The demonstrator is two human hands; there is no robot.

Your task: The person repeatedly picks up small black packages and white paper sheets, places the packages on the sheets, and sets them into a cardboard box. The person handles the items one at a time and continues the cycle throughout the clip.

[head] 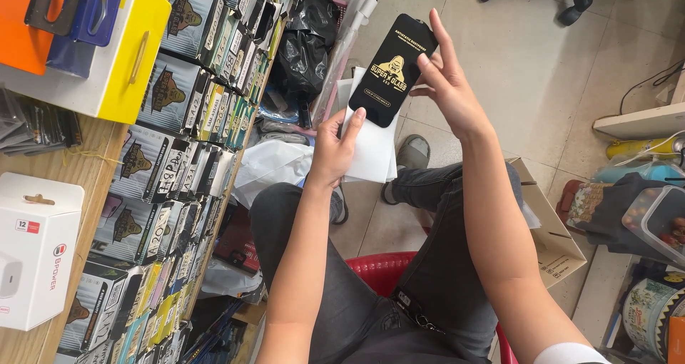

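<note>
Black packet (392, 70), slim and printed in gold, is held up over the floor, far of the lap. A drop is likely, since it is pinched only at its edges. Right hand (446, 86) is closed on its right edge. Left hand (334, 150) is clamped on white sheets (371, 154), thumb touching the packet's bottom.

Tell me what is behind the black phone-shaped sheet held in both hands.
Behind the black sheet lie white sleeves, gripped by the left hand; the right hand steadies the sheet's edge. The sleeves' upper part is covered, so how many there are cannot be told.
</note>
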